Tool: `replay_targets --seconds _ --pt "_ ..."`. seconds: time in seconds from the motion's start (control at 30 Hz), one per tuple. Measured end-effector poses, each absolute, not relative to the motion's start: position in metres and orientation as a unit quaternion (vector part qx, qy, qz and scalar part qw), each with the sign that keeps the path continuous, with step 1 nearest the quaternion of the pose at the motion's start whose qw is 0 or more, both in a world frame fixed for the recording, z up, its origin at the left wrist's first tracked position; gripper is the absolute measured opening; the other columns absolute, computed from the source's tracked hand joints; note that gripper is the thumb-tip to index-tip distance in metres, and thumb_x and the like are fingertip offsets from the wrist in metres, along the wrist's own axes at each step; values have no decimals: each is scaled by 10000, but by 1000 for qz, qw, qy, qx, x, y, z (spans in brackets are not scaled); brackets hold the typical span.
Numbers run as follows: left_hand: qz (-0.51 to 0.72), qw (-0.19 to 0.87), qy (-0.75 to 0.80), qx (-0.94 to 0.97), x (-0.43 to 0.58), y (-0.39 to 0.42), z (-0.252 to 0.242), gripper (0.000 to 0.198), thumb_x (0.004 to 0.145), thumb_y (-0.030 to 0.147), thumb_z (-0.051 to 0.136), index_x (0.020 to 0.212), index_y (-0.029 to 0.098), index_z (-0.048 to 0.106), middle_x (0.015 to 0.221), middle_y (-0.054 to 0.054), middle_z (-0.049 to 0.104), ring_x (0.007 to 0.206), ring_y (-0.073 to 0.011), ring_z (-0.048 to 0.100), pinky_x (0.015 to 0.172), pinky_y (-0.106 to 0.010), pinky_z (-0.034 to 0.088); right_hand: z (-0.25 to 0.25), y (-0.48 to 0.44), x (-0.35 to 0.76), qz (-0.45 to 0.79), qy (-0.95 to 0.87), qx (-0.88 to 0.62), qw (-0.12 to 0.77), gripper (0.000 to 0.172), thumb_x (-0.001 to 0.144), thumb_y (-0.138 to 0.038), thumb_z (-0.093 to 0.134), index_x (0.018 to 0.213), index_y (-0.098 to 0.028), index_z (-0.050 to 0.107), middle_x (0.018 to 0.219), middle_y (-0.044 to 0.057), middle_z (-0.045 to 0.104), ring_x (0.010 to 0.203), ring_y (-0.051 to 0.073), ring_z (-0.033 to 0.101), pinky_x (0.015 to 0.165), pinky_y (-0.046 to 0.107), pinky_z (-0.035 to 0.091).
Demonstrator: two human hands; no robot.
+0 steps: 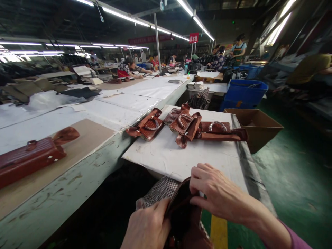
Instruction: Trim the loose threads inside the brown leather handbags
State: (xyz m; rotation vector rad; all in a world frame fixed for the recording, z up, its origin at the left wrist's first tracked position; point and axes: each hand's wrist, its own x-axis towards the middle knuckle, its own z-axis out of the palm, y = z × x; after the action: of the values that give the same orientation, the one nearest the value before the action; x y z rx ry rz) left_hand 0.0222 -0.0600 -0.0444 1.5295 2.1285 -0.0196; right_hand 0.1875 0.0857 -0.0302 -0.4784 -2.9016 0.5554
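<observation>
Low in the view, both hands grip a dark reddish-brown leather bag piece point(183, 216) with a curved rim. My left hand point(147, 223) is closed on its left edge, the fingertips partly hidden. At the top of the rim, my right hand point(211, 188) pinches the leather between thumb and fingers. A checked cloth point(162, 190) hangs behind the piece, just beyond my left hand. On the white board ahead lie several brown leather bag pieces with handles, among them one at the left point(151, 128), one in the middle point(183, 122) and one at the right point(216, 127).
The white side board point(160, 155) adjoins a long worktable point(85, 173). A reddish-brown bag body point(31, 155) rests on cardboard at left. Right of the board stand a cardboard box point(259, 126) and a blue bin point(243, 93). Other people work farther back.
</observation>
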Motion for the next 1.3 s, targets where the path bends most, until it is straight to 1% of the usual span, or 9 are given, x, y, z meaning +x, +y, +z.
replay_targets --seconds 0.17,0.27,0.43,0.63,0.7,0.77,0.83,1.0,1.3 --pt "20 268 779 567 20 -63 -46 406 850 109 394 1127 259 650 1017 -33 759 918 -256 703 724 -308 487 -33 89 183 177 -969 -78 156 118 877 -157 654 774 -191 610 999 6 601 905 169 505 791 319 383" --pt "41 256 764 591 20 -65 -48 368 855 109 387 1060 228 669 974 -55 760 859 -238 709 710 -293 473 -45 91 178 182 -961 -58 201 119 912 -143 576 807 -186 611 1004 27 620 887 167 528 805 333 402" --pt "65 258 757 596 19 -65 -49 320 875 113 388 962 214 679 893 -54 760 822 -247 715 690 -291 466 -71 88 171 308 -907 -92 273 115 880 -102 509 814 -192 535 974 48 655 862 155 600 761 292 468" --pt "162 320 767 532 14 -71 -37 208 896 262 497 931 235 700 893 -8 754 805 -194 694 670 -226 481 -82 83 166 379 -877 -151 255 80 908 -173 528 836 -206 533 925 18 686 813 145 635 738 279 477" --pt "194 333 776 500 12 -76 -34 191 839 306 594 983 240 701 924 6 753 841 -198 689 696 -227 496 -82 84 164 386 -872 -177 244 84 919 -203 531 835 -210 542 926 13 680 823 151 631 749 287 475" --pt "226 338 786 466 12 -82 -34 288 774 299 666 1055 241 687 966 15 753 885 -201 687 744 -233 508 -82 85 161 387 -869 -201 235 88 925 -223 531 838 -214 547 931 9 674 827 155 626 750 292 473" --pt "262 326 793 444 13 -90 -38 326 756 283 673 1077 230 679 990 13 751 898 -198 689 770 -235 514 -84 85 159 383 -867 -211 238 85 923 -233 536 840 -217 547 934 6 666 829 158 622 747 290 470" --pt "342 267 798 418 18 -105 -60 207 799 296 627 977 215 697 867 18 753 757 -161 689 711 -208 520 -92 82 154 393 -850 -213 280 83 907 -221 550 824 -214 541 979 13 635 873 156 614 787 284 466" --pt "393 126 772 484 17 -117 -88 180 827 391 691 954 264 700 798 60 747 665 -124 687 648 -175 526 -100 80 155 387 -827 -237 333 113 893 -239 575 782 -217 567 943 9 657 835 142 641 751 249 484"
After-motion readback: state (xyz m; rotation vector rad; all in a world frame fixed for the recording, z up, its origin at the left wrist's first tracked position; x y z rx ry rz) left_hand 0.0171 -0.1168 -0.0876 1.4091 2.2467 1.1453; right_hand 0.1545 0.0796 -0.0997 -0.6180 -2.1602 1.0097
